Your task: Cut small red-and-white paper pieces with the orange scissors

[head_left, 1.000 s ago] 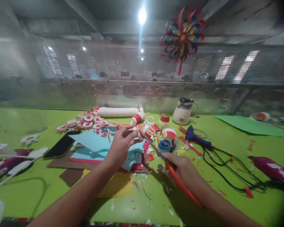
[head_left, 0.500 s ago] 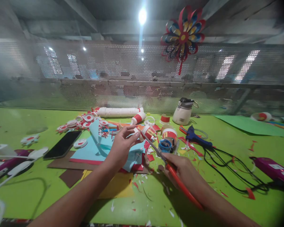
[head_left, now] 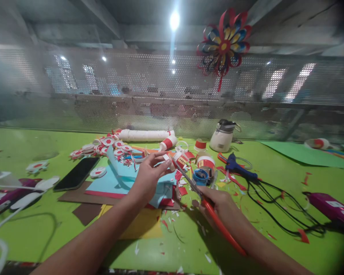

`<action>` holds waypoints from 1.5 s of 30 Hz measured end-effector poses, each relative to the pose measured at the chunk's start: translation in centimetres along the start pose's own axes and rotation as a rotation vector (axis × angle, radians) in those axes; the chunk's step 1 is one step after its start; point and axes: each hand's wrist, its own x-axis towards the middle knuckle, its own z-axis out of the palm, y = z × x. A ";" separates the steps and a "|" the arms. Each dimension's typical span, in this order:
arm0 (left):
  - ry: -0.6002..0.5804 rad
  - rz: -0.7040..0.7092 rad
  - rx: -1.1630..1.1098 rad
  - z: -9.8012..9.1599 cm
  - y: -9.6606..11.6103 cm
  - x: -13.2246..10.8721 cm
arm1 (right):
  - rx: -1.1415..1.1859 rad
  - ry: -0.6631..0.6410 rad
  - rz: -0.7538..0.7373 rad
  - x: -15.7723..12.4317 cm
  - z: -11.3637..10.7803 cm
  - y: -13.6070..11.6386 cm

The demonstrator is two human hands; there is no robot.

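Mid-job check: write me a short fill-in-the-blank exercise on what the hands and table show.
The small piece in the left hand is red and ____.
The scissors in the right hand point toward the ____ hand.
In this view, the bottle stands to the ____ of the phone.
The tabletop is coloured ____.
Missing words: white; left; right; green.

I count one pair of scissors in the right fingers; left of the left fingers, one phone; right of both, one glue gun; beyond, one flask; two purple power strips, one out to either side.
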 end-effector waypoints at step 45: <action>-0.039 -0.025 -0.021 -0.2 -0.1 0.3 | 0.003 -0.015 -0.002 0.4 -0.3 0.2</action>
